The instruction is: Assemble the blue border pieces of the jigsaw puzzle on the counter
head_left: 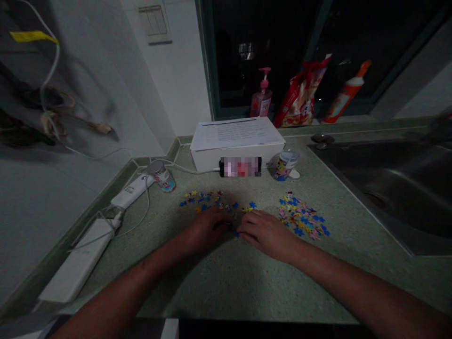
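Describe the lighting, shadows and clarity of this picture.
Head view: dim overall, the window nearly black apart from a small pale patch; head view: soft shadows darken the counter around the left hand; head view: the phone screen is pixelated; head view: the blue piece by the right hand is too dim to outline clearly.

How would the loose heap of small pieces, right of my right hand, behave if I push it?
The heap of small pieces would probably spread, lying loose on the counter. Each piece is likely light, being so small. Their knobbed outlines might catch on one another.
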Demonstrator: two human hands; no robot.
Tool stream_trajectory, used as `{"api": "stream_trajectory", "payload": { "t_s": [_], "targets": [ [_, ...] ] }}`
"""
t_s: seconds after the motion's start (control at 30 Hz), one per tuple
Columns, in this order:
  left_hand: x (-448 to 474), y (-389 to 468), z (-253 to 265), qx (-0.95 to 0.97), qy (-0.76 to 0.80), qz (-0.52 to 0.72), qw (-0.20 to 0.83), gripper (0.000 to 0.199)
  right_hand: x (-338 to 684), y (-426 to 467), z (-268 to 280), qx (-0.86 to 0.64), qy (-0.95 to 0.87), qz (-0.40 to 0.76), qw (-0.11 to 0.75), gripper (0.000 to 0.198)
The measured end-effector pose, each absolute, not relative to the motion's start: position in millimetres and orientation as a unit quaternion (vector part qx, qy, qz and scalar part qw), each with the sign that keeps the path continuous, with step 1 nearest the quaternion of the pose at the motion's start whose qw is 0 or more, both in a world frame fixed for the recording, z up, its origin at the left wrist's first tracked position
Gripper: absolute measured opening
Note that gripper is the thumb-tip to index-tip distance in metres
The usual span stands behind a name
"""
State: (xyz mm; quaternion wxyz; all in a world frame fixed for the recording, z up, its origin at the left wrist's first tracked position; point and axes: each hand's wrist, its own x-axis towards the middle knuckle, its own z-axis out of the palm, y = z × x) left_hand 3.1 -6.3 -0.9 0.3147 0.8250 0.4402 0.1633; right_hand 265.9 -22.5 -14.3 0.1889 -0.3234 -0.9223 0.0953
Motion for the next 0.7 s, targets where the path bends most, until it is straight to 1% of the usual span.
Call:
{"api": "stream_trajectory", "payload": {
  "t_s": [0.13,0.7],
  "targets": [
    [0.4,-4.2,-3.4,0.819,0.449,0.177,0.31,0.027,265.6,-22.8,-13.6,-0.322,-0.923,0.089,0.192,0.008],
    [2.4,-8.3,0.0,0.844,0.435,0.162,0.269,0.027,264.5,-22.8,-12.9,-0.327,-0.922,0.098,0.182,0.007]
  ]
}}
